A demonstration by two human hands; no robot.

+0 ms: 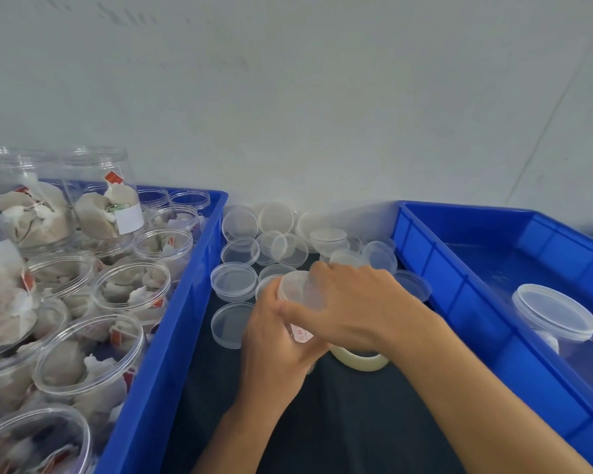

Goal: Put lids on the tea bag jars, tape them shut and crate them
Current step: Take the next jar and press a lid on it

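Here the left hand (274,331) is gripping a jar (302,333) from below, steadying it, while the right hand (348,302) is clasping the lid (297,289) on top, probably seating it; tape roll (360,360) is waiting beneath the right wrist.

Over the dark desk (322,422), the left hand (274,340) grips a clear jar (300,333) from the side while the right hand (350,302) presses a lid (297,289) onto its top. A tape roll (360,360) lies just under the right wrist, with loose lids (240,224) scattered toward the desk's far edge. An open crate of tea bag jars (131,285) stands along the left edge, and a crate (459,285) holding one lidded jar (555,313) stands along the right.
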